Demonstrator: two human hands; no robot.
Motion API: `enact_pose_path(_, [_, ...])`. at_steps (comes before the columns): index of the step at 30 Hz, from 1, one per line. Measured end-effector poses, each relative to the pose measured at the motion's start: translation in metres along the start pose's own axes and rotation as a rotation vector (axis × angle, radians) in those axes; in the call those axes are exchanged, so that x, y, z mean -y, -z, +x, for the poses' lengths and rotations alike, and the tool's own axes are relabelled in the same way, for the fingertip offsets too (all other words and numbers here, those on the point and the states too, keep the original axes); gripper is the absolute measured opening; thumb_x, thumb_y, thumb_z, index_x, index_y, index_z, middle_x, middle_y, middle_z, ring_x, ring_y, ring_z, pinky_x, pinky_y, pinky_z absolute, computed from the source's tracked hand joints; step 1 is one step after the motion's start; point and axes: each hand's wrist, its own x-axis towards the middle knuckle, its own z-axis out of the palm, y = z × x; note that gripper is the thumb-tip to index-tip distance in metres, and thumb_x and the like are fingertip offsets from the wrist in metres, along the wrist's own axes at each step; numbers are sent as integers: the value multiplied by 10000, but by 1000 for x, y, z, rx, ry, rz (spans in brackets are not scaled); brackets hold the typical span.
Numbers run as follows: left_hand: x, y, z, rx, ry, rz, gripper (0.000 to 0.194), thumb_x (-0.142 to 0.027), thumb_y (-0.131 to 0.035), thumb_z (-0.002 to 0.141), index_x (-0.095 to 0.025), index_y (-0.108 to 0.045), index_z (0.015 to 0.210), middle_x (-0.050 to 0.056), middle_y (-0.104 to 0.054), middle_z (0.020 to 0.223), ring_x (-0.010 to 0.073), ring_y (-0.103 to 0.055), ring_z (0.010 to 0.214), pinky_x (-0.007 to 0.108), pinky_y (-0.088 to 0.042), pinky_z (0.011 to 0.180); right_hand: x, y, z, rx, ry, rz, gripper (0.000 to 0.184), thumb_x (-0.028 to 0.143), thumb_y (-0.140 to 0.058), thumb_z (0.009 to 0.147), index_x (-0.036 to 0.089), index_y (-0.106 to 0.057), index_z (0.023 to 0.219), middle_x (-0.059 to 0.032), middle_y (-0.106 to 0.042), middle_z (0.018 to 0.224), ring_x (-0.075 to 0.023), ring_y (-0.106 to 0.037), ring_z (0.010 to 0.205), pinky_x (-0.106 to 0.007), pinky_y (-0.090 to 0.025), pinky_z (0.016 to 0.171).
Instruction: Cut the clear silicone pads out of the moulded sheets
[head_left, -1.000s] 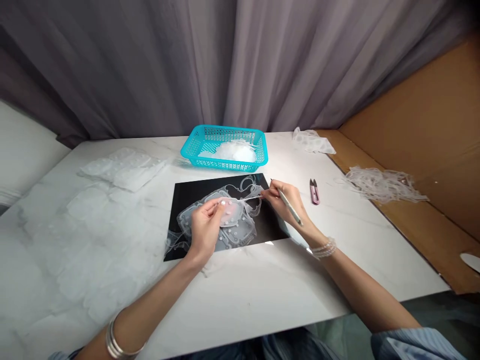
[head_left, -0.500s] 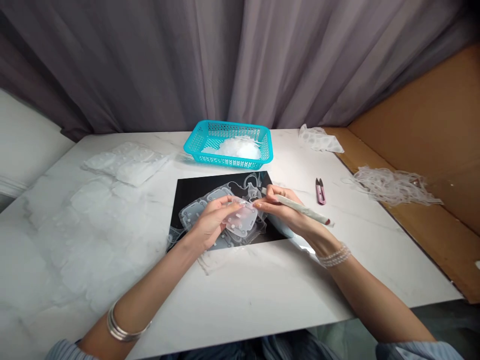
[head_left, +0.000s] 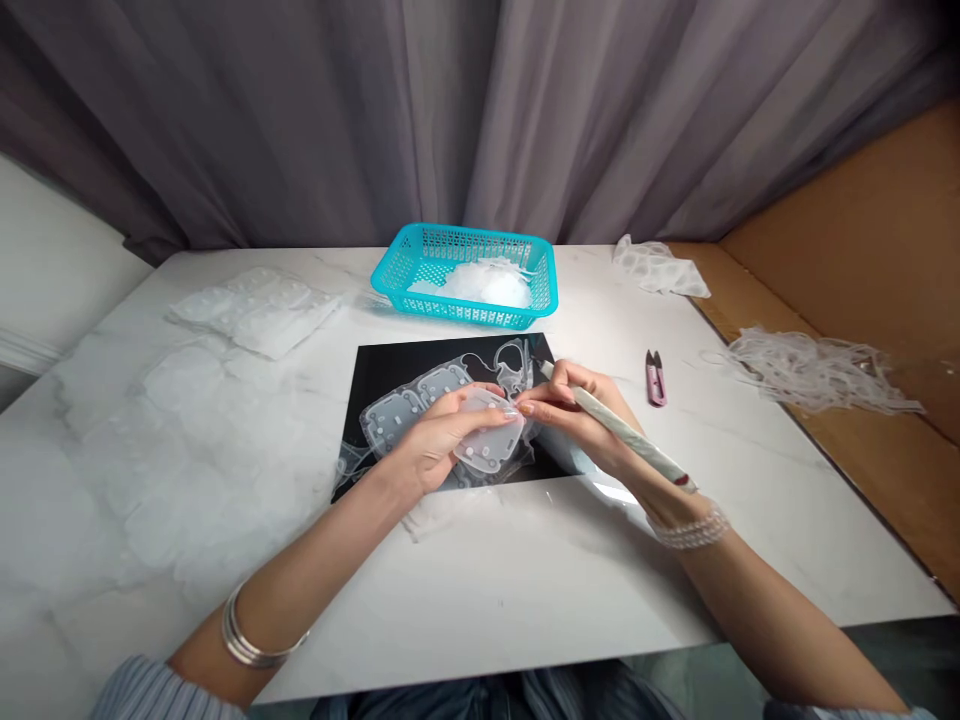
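Observation:
A black mat (head_left: 390, 365) lies on the white marbled table (head_left: 525, 580). On it rests a translucent silicone sheet (head_left: 409, 405) with moulded rounded pads and thin trailing strips. My left hand (head_left: 442, 435) is closed on one rounded pad (head_left: 491, 430), held just above the mat. My right hand (head_left: 574, 420) grips a long white pen-like tool (head_left: 622, 430) and its fingertips pinch the pad's right edge.
A turquoise basket (head_left: 469, 270) holding white translucent pieces stands behind the mat. Pink thread snips (head_left: 655, 377) lie to the right. Stacks of clear sheets (head_left: 255, 315) cover the left. Loose white strips (head_left: 814, 370) are heaped on a brown board (head_left: 885, 440); more scraps (head_left: 656, 267) lie at the back right.
My right hand came in from pulling a strip away to the right and now meets my left hand at the pad. The tool has tilted to lie flatter.

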Motion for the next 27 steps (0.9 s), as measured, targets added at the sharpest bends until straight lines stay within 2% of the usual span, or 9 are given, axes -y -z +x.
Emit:
enact_pose_path(4, [-2, -3, -3, -23, -12, 13, 456, -180, -836, 637, -209, -592, 1021, 2, -691, 821, 96, -642, 658, 190, -459, 583, 5, -2, -2, -24, 32, -112, 443, 348, -738, 799, 234, -323, 695, -25, -703, 766, -198, -669, 769, -323, -502, 690])
enact_pose_path(6, [-3, -2, -4, -6, -26, 6, 475, -169, -831, 634, -215, -578, 1033, -2, -685, 817, 97, -639, 653, 194, -457, 580, 4, -4, -5, -40, 99, -183, 438, 328, -722, 815, 238, -313, 687, -21, -696, 760, -191, -661, 755, -321, -496, 682])
enact_pose_path(12, [-1, -7, -9, 110, -43, 83, 530, -166, -838, 608, -230, -585, 1069, -20, -674, 755, 109, -633, 621, 212, -461, 588, -18, -7, -7, -61, 284, -473, 364, 291, -583, 895, 234, -322, 648, -11, -620, 725, -165, -585, 674, -312, -440, 605])
enact_pose_path(15, [0, -12, -18, 193, -116, 199, 594, -216, -835, 641, -236, -566, 1170, 3, -710, 765, 143, -661, 655, 232, -475, 608, -28, 11, 6, -142, 244, -615, 324, 278, -558, 888, 230, -337, 656, 4, -590, 681, -155, -555, 631, -303, -409, 600])
enact_pose_path(18, [-3, -12, -27, 220, -207, 248, 585, -261, -807, 705, -238, -533, 1221, 54, -758, 863, 194, -707, 806, 247, -495, 674, -29, 38, 16, -233, 149, -694, 340, 272, -612, 844, 233, -323, 667, -10, -639, 690, -194, -631, 699, -317, -426, 663])
enact_pose_path(20, [-6, -11, -31, 230, -263, 262, 531, -263, -793, 733, -226, -548, 1203, 76, -767, 916, 217, -714, 899, 264, -508, 734, -21, 46, 15, -309, 127, -732, 348, 286, -639, 828, 237, -332, 670, -35, -680, 731, -232, -668, 761, -334, -435, 689])
enact_pose_path(22, [-7, -10, -34, 233, -322, 268, 434, -253, -774, 759, -216, -596, 1153, 74, -770, 927, 223, -717, 923, 279, -518, 775, -8, 40, 6, -401, 153, -700, 357, 313, -643, 840, 241, -334, 675, -55, -708, 796, -256, -687, 830, -350, -445, 713])
enact_pose_path(24, [-8, -10, -35, 221, -391, 245, 287, -246, -750, 788, -210, -659, 1058, 66, -769, 963, 224, -715, 959, 291, -524, 822, 9, 23, -7, -411, 176, -560, 392, 348, -640, 863, 244, -315, 668, -51, -718, 812, -252, -693, 846, -356, -459, 721])
enact_pose_path(27, [-8, -12, -37, 170, -496, 196, 108, -243, -717, 825, -220, -724, 931, 54, -742, 1114, 238, -657, 1127, 316, -499, 944, 31, -6, -26, -208, 117, -247, 442, 374, -680, 849, 247, -305, 653, -42, -741, 816, -227, -683, 755, -358, -485, 654])
